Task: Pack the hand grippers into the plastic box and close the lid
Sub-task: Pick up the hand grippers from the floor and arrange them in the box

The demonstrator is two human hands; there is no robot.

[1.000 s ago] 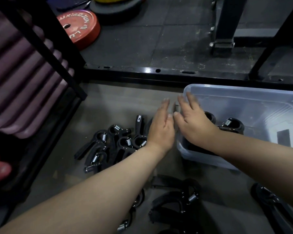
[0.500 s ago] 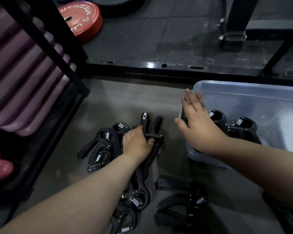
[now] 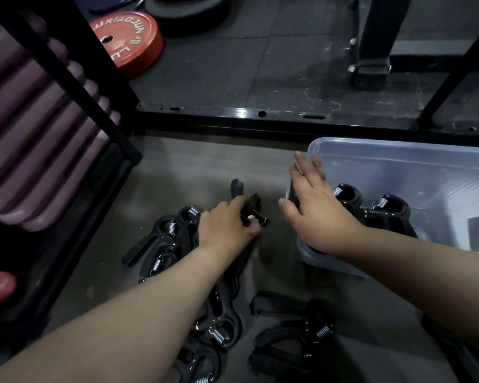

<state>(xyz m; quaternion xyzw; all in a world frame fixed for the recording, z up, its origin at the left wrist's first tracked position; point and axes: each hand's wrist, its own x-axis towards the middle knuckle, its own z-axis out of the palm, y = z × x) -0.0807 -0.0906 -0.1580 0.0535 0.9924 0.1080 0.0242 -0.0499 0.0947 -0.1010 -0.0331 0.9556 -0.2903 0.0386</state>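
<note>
Black hand grippers with steel springs lie in a pile point(image 3: 163, 239) on the grey floor at left centre. My left hand point(image 3: 227, 230) is closed around one black gripper point(image 3: 246, 205) at the top of that pile, its handles sticking out past my fingers. A clear plastic box point(image 3: 398, 161) stands open to the right, with at least two grippers point(image 3: 382, 208) inside. My right hand point(image 3: 318, 208) rests flat with spread fingers on the box's left rim, holding nothing. No lid can be seen.
More grippers point(image 3: 293, 335) lie on the floor near me. A black rack post point(image 3: 75, 87) and purple rolled mats point(image 3: 25, 139) stand at left. A red weight plate point(image 3: 127, 42) lies beyond. A black steel frame rail point(image 3: 260, 117) crosses behind the box.
My left hand dropped from beside the box onto the pile and closed around a gripper. My right hand stayed on the box's left rim.
</note>
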